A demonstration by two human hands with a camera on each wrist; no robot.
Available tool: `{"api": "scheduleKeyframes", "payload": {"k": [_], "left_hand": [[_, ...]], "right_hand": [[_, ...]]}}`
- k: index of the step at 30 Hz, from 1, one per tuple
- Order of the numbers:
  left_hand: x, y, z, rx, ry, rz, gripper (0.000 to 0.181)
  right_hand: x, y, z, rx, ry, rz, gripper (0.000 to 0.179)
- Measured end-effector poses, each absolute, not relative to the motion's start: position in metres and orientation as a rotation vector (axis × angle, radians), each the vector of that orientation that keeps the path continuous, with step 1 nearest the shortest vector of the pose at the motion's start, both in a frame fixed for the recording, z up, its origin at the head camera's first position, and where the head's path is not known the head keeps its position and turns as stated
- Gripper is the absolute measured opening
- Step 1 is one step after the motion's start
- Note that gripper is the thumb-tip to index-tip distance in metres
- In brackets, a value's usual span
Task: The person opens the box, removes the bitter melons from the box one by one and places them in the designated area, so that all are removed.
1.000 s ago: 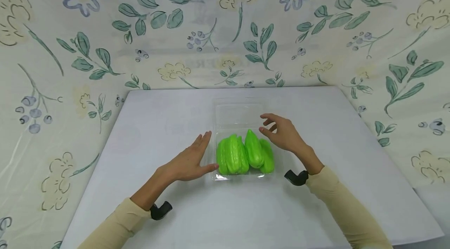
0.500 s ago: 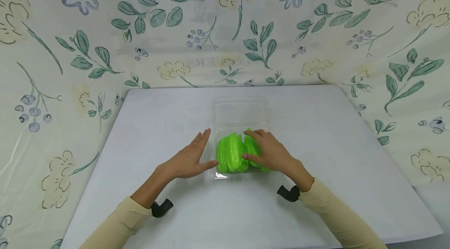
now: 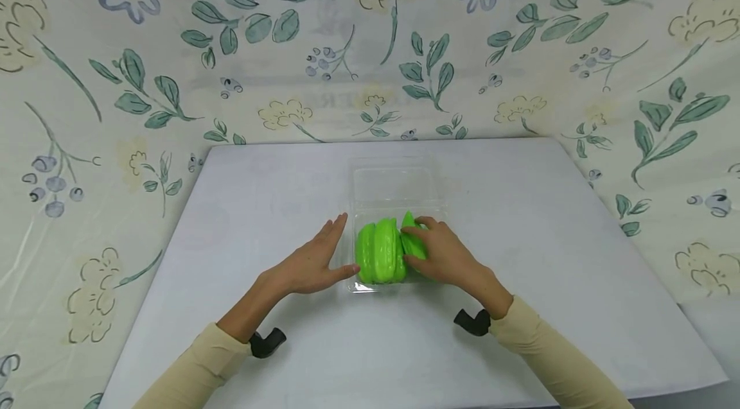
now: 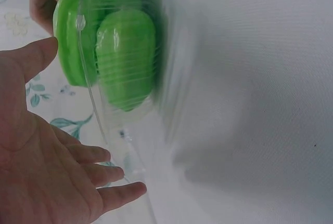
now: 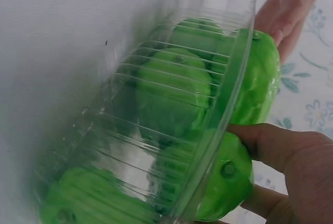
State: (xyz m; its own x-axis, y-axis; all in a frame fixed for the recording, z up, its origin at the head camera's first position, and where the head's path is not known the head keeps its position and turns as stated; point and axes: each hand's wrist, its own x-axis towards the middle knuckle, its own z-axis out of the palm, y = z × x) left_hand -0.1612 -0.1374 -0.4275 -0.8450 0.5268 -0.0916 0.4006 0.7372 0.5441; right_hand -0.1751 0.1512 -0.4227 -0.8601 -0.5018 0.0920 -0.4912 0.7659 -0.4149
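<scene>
A clear plastic clamshell box (image 3: 396,183) lies on the table with its lid folded back. Several bright green, ribbed, tapered vegetables (image 3: 384,252) fill its base, some stacked on others; their exact kind is unclear. My right hand (image 3: 449,256) grips one green vegetable (image 5: 229,174) at the right side of the box, thumb on the near side and fingers on the far side. My left hand (image 3: 312,266) stands at the box's left edge with straight, spread fingers. Its thumb tip is close to the leftmost vegetable; contact cannot be made out. The right hand hides the box's right end.
A white-covered table (image 3: 277,191) surrounds the box. Behind and beside it hangs a floral sheet (image 3: 347,43). Black wrist-camera mounts (image 3: 268,343) stick out from the inner side of both wrists.
My right hand has come left and down from beside the box, and its fingers have closed on a green vegetable. The left hand has stayed in place.
</scene>
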Motion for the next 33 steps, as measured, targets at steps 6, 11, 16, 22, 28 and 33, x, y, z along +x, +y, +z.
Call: {"api": "scheduleKeyframes", "payload": {"k": [6, 11, 16, 22, 28, 33], "left_hand": [[-0.160, -0.137, -0.427, 0.724, 2.693, 0.755, 0.103], [-0.160, -0.137, -0.427, 0.711, 2.691, 0.755, 0.103], [-0.161, -0.138, -0.429, 0.699, 2.695, 0.754, 0.103], [-0.162, -0.138, -0.430, 0.681, 2.694, 0.748, 0.104], [-0.162, -0.137, -0.432, 0.673, 2.684, 0.759, 0.104], [-0.162, -0.134, -0.432, 0.679, 2.675, 0.753, 0.104]], "right_hand": [[-0.175, 0.155, -0.422, -0.826, 2.931, -0.822, 0.047], [-0.174, 0.160, -0.415, -0.815, 2.935, -0.936, 0.044], [-0.172, 0.169, -0.405, -0.786, 2.932, -1.032, 0.041], [-0.171, 0.186, -0.392, -0.727, 2.948, -1.162, 0.041], [-0.179, 0.209, -0.390, -0.656, 3.022, -1.178, 0.040], [-0.179, 0.229, -0.389, -0.574, 3.075, -1.209, 0.039]]}}
